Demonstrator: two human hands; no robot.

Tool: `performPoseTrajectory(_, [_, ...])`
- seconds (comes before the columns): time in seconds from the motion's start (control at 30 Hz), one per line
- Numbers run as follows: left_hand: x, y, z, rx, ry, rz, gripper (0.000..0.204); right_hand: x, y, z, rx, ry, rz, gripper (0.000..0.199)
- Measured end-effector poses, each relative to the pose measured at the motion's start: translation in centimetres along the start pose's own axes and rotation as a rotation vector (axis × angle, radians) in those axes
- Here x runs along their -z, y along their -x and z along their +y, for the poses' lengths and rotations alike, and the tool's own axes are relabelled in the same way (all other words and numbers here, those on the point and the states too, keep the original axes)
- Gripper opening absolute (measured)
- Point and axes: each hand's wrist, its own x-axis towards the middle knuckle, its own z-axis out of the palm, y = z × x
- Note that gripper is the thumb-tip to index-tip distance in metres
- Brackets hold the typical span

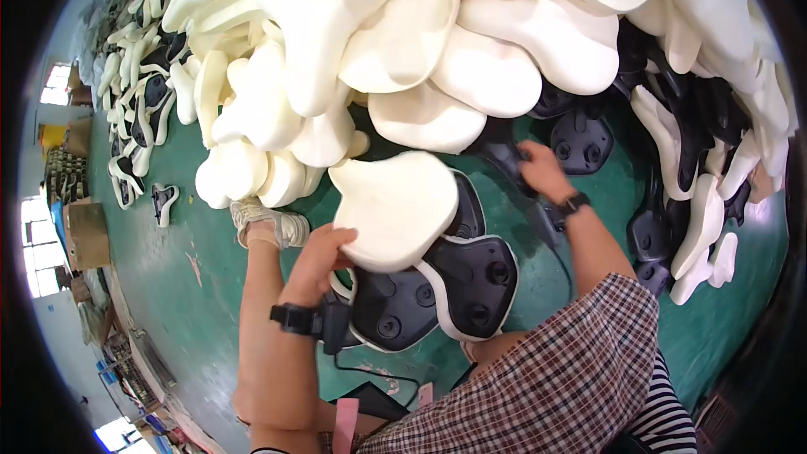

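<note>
My left hand (315, 261) grips the near left edge of a cream foam saddle pad (399, 210), thumb on top and fingers out of sight underneath. To the right, my right hand (545, 170) is closed on a black plastic saddle base (503, 154), whose far end lies by the foam heap. Below the pad, saddles lie with black undersides up and pale rims: one saddle (388, 313) beside my left wrist, another saddle (481, 282) to its right. A third is partly covered by the pad. Just beyond my right hand is another black base (582, 143).
A tall heap of cream foam pads (370, 25) fills the far side. More black bases (649, 231) and pads (699, 227) lie at the right. Saddles (139, 122) are spread at the far left on the green floor (181, 277). Cardboard boxes (86, 235) stand along the left wall.
</note>
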Motion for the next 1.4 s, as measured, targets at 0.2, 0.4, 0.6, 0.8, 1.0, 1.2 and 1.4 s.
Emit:
performPoseTrajectory(0.2, [7.4,4.2,0.3,-0.165,0.134,0.009,0.044,9.4,10.1,3.3,0.394,0.426,0.695,0.015])
performPoseTrajectory(0.4, [5.3,7.3,1.4,-0.288,0.405,-0.014,0.051,1.8,13.0,6.4,-0.726,-0.333,-0.129,0.05])
performPoseTrajectory(0.6, [2.4,5.8,0.5,-0.218,0.443,-0.227,0.058,-4.5,12.2,11.2,-0.589,-0.478,0.123,0.041])
performPoseTrajectory(0.8, [1.0,6.0,-0.3,-0.34,0.211,-0.146,0.044,1.1,18.6,8.1,-0.149,-0.308,0.557,0.024])
performPoseTrajectory(1.0, [-2.7,6.8,0.0,-0.49,0.133,-0.145,0.047,6.2,19.4,-8.5,0.125,-0.575,0.549,0.029])
performPoseTrajectory(1.2, [-6.4,7.7,1.1,-0.6,0.213,-0.155,0.058,5.3,15.4,-13.2,0.371,-0.653,0.236,0.02])
performPoseTrajectory(1.4, [-6.3,8.7,3.0,-0.571,0.517,-0.111,0.063,3.5,11.7,-16.7,0.738,-0.414,0.263,0.017])
